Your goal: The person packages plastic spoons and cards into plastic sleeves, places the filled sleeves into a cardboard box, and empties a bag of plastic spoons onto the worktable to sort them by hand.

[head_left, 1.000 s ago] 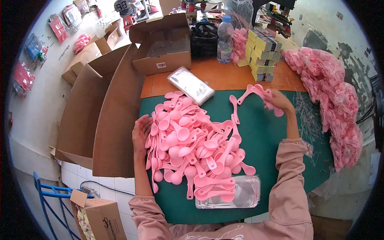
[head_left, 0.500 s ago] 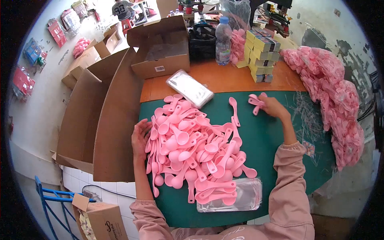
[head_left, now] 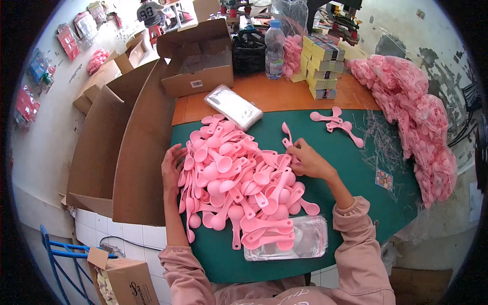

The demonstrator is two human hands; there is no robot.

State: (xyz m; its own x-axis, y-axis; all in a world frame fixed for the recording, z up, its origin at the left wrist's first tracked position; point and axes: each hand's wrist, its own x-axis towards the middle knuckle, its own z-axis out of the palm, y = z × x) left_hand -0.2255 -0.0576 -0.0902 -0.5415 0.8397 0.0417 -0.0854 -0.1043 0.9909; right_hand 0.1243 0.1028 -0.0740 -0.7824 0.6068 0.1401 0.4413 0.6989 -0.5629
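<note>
A large heap of pink scoop spoons (head_left: 223,178) covers the left half of the green mat (head_left: 351,193). My left hand (head_left: 173,165) rests along the heap's left side, fingers stretched out and partly hidden by spoons. At the heap's upper right, my right hand (head_left: 309,160) has bent fingers closed around the handle area of a pink spoon (head_left: 286,133); the exact grip is partly covered. A few loose pink spoons (head_left: 335,122) lie crossed near the mat's far edge. Clear plastic bags (head_left: 310,239) lie under the heap's front spoons.
Open cardboard boxes (head_left: 137,147) stand on the left. Behind the heap lie a packet of clear bags (head_left: 234,107), a water bottle (head_left: 274,51) and stacked yellow-edged cards (head_left: 323,68). Bagged pink items (head_left: 406,117) line the right side. A person (head_left: 150,14) sits far back.
My right hand has let go of the spoons at the far right and moved left and nearer to the heap's edge. The left hand stays by the heap. The view has shifted slightly.
</note>
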